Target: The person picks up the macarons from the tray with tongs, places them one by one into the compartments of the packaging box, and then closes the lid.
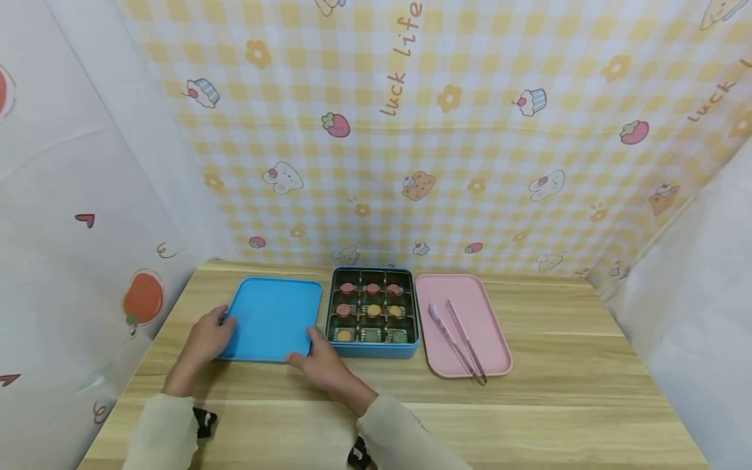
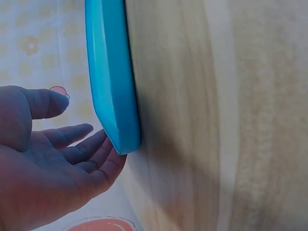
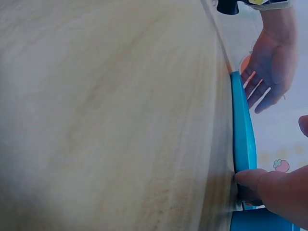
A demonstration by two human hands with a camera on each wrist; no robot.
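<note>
A flat blue lid with a thin rim (image 1: 271, 320) lies on the table at the left. At its left edge, my left hand (image 1: 210, 334) has fingertips touching the lid's corner, with the thumb held apart, as the left wrist view shows. My right hand (image 1: 326, 365) is at the lid's front right corner. A finger (image 3: 252, 178) touches the lid's side in the right wrist view; the thumb stands apart from it. Just right of that hand, a blue box (image 1: 373, 350) with a dark divided insert holds small round red, yellow and green pieces in clear cups.
Right of the box is a pink tray (image 1: 496, 356) with metal tongs (image 1: 461, 339) on it, their joined end overhanging its front rim. A yellow checked cloth (image 1: 376, 222) hangs behind the wooden table (image 1: 564, 391), with pale cloth at both sides.
</note>
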